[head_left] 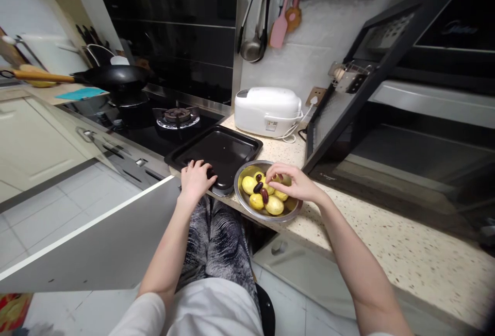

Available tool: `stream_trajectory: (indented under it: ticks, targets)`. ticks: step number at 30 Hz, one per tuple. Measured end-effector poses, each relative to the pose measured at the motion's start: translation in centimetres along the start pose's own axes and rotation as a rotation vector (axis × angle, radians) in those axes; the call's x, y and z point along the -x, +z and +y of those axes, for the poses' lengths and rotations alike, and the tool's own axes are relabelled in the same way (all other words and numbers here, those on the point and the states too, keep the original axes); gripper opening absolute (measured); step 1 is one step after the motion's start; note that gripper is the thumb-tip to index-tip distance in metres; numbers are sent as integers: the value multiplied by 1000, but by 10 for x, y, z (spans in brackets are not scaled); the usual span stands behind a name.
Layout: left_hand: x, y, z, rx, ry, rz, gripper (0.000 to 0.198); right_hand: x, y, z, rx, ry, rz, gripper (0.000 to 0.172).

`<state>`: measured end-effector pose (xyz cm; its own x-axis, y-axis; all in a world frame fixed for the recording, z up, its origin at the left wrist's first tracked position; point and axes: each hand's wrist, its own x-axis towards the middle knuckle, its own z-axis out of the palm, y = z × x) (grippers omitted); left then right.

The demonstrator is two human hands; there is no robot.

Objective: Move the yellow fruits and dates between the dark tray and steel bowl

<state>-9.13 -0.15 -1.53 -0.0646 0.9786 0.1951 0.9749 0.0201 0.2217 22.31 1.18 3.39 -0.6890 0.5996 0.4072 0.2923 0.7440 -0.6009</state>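
Left hand [196,179] and right hand [292,182] are apart: the left, fingers loosely spread, rests at the near side of the black tray [220,150], while the right curls over the metal bowl [266,217], its grip unclear. Yellow potatoes [274,205] and dark oval pieces [264,195] lie inside, near the counter [379,233] edge.

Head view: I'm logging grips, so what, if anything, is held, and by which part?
The left hand is at the near edge of the black tray; the right hand, over yellow food in the metal bowl. Whether either grips anything cannot be told.
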Motion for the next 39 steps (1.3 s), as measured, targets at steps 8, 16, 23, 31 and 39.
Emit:
stream_trajectory:
  ticks: [8,16,23,31,39]
  targets:
    - [-21,-7,-8,-119,-11,-99,33,0,2,0,-22,-16,17,13]
    - [-26,-7,-7,-130,47,-134,28,-1,4,2,-12,-15,10,11]
    - [-26,-12,-9,73,196,-171,22,0,6,4,-20,29,30,14]
    - [-26,14,-14,474,355,142,16,1,7,5,6,106,84,18]
    - [3,1,47,1122,270,364,18,0,12,0,0,111,197,14]
